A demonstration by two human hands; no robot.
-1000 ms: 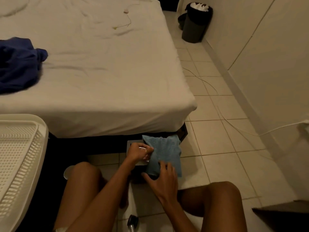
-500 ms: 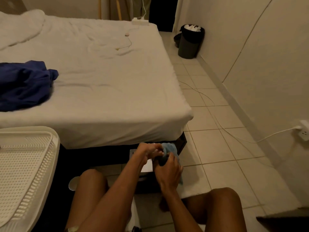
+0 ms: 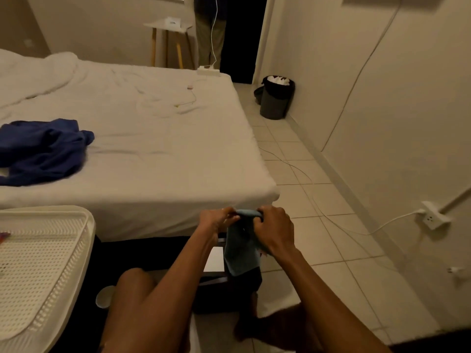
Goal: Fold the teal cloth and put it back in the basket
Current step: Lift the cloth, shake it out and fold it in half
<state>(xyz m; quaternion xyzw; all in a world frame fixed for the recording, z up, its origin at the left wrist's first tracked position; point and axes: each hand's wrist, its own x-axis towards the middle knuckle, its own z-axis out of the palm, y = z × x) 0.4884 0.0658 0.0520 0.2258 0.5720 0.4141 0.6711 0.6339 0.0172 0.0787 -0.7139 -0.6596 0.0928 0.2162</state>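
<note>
The teal cloth is up in the air just off the near corner of the bed, hanging down with its long axis vertical and the bottom edge pointing at the floor. The top edge is bunched between both hands. The left hand pinches the left end of that top edge with its fingertips, and the right hand is clenched round the right end with the knuckles facing up. The rest of the cloth dangles loose below them, over a dark low piece of furniture that I can't make out.

The white basket sits left of the cloth, right up against the bed's near side. It looks mostly empty, with just a sliver of something colourful at the far left edge. A crumpled blue garment lies on the bed. A dark bin with white stuff inside stands past the bed's far corner.
</note>
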